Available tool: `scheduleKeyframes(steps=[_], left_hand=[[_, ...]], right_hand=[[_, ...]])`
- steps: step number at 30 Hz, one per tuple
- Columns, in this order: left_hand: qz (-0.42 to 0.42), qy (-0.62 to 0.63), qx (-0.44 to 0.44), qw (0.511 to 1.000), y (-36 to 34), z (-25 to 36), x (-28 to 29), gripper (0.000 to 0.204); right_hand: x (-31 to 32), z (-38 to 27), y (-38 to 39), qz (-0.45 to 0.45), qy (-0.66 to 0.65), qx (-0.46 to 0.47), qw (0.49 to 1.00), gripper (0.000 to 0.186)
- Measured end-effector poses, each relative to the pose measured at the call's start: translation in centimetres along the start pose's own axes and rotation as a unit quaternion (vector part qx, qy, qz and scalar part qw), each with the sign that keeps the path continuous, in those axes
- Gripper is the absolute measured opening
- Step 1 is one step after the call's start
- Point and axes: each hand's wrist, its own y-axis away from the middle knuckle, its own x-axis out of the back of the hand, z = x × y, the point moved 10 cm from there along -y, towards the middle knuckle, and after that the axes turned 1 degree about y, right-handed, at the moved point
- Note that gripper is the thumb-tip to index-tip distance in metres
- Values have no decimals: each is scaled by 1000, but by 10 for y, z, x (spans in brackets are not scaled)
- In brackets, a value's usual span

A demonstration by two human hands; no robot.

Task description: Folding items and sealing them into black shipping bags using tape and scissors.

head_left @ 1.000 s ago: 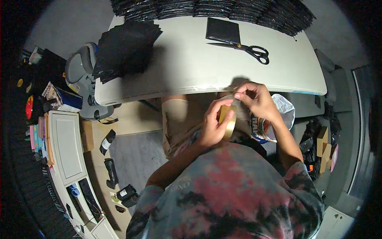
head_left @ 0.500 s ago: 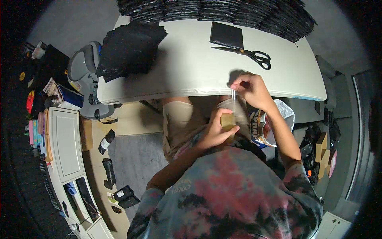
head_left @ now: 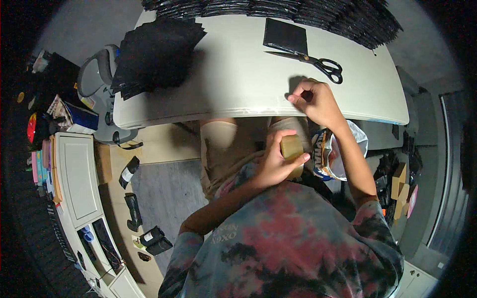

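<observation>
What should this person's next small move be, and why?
Perhaps lower the right hand to the near edge of the table: it makes a pinch over that side, while the left hand grips a yellowish roll of tape nearer the body. Whether anything is pinched is too small to tell.

the tape roll looks like smooth plastic; the table top is smooth with a soft sheen. the scissors have dark metal blades. the black sheets look matt, the row of black packets glossy, crinkled plastic. the shirt is matt cloth.
</observation>
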Motion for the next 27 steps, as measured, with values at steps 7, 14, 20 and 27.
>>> scheduleKeyframes(steps=[7, 14, 20, 27], left_hand=[[16, 0, -13, 1000, -1, 4, 2, 68], [20, -15, -11, 1000, -1, 7, 3, 70], [18, 0, 5, 1000, -1, 6, 4, 69], [5, -4, 10, 1000, -1, 3, 1, 70]], right_hand=[[1, -4, 0, 5, 18, 30, 999, 24], [0, -8, -1, -5, 19, 25, 999, 20], [0, -13, -2, 1, 30, 49, 998, 19], [1, -16, -1, 23, 41, 70, 996, 19]])
